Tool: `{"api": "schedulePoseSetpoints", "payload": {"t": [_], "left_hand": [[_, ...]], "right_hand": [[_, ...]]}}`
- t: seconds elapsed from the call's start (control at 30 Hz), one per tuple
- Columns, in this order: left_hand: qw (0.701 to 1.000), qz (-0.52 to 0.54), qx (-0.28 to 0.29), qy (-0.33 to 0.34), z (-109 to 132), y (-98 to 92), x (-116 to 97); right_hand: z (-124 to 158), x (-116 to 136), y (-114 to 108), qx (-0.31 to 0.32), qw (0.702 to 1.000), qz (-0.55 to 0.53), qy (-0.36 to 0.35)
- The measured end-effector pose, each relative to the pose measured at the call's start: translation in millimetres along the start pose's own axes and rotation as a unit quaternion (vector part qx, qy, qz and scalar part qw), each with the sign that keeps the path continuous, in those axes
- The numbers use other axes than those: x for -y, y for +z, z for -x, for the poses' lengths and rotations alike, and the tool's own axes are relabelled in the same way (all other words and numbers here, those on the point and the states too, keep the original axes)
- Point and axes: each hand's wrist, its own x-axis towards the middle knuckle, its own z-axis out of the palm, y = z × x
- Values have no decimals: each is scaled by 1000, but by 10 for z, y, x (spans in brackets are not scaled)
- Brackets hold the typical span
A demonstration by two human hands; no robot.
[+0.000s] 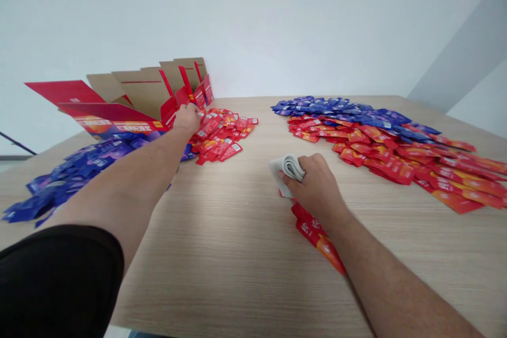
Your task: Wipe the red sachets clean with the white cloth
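The work looks partway: the right hand has its fingers closed round a rolled whitish sheet above a long red-orange packet on the pale wood-grain worktop. The left hand is at the small red printed sachets, its grip unclear. Upright red cardboard boxes stand open, and many packets lie loose, seemingly left to handle.

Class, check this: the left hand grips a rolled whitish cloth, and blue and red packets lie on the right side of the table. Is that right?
One error: in the head view, the right hand, not the left hand, grips the rolled whitish cloth. The rest stands.
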Motion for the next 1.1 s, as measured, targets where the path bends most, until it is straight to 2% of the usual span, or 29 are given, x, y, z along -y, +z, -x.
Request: {"api": "schedulePoseSetpoints", "payload": {"t": [0.13, 0.23, 0.33, 0.4, 0.53, 0.63, 0.73, 0.8, 0.9, 1.1], "left_hand": [[997, -4, -56, 47, 168, 63, 47], [994, 10, -67, 87, 364, 3, 43], [992, 26, -65, 109, 654, -87, -51], [990, 55, -38, 124, 911, -127, -171], [974, 141, 100, 147, 1513, -114, -520], [950, 170, 187, 181, 1916, -26, -832], [930, 140, 260, 219, 2182, 104, -1133], [926, 103, 278, 235, 2281, 203, -1307], [929, 70, 271, 241, 2353, 347, -1514], [940, 10, 260, 222, 2400, 499, -1789]], "right_hand": [[-19, -33, 3, -6, 1000, -1, 17], [-33, -42, -12, -15, 1000, -4, 27], [-70, -78, -51, -37, 998, -4, 50], [-111, -134, -85, -56, 996, -5, 65], [-195, -301, -140, -105, 990, -4, 90], [-232, -405, -152, -128, 986, -2, 106], [-249, -461, -143, -139, 982, -4, 125], [-254, -478, -134, -143, 981, -7, 133], [-258, -485, -126, -145, 980, -10, 135], [-262, -493, -105, -132, 983, -7, 131]]}}
